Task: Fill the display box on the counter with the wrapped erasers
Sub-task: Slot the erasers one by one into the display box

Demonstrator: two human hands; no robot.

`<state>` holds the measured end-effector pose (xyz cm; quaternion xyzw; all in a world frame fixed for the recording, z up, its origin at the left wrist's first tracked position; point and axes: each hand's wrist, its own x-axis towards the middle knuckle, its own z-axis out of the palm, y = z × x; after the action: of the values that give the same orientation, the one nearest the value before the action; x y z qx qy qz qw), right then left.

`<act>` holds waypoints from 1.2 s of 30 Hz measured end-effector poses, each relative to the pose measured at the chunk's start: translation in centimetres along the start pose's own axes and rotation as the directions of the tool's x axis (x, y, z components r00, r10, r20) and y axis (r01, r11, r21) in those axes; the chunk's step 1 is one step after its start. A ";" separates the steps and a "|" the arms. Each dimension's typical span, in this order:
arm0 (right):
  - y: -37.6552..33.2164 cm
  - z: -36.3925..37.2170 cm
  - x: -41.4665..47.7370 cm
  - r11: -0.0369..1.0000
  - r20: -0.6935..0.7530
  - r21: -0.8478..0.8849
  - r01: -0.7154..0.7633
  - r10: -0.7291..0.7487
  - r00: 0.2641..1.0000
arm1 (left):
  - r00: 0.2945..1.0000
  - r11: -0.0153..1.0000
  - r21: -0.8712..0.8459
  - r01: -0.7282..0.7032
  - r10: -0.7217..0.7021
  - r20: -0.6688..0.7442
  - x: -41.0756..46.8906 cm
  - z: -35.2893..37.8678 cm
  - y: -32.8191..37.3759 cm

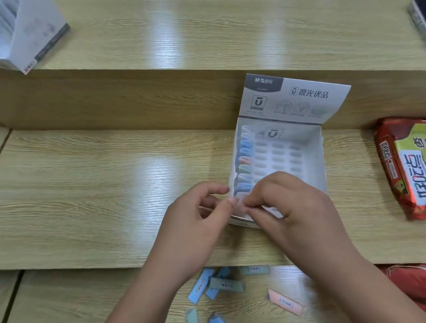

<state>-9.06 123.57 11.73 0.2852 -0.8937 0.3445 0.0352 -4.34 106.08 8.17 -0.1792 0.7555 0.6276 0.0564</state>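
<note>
White cardboard display box (pixel 321 167), centre frame: pastel wrapped erasers (pixel 245 164) lining left wall. Left hand (pixel 202 214), right hand (pixel 290 205): both pinching one pale eraser (pixel 239 204) together.

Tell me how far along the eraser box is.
Early. Done: one row of erasers stands along the left wall of the display box. In hand: the left hand and right hand pinch another wrapped eraser at the box's near left corner. Left: most of the box is bare, and loose erasers lie on the lower surface.
</note>
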 end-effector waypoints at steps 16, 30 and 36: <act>-0.1 3.5 -13.8 0.990 0.099 -0.053 -0.133 0.138 0.986 | 0.958 0.981 0.098 0.165 -0.136 -0.254 -9.8 -1.1 -8.9; -0.8 14.9 -21.0 0.829 0.476 -0.302 -0.471 0.559 0.679 | 0.876 0.726 0.495 0.477 -0.344 -0.340 -13.8 2.9 -17.1; -0.5 16.5 -18.2 0.832 0.441 -0.358 -0.423 0.550 0.709 | 0.828 0.611 0.560 0.560 -0.413 -0.378 -12.7 3.5 -17.2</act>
<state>8.56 121.62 -5.21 0.1147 -0.9449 0.1437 -0.2708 12.84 109.46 -4.59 -0.4129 0.8479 0.2630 0.2036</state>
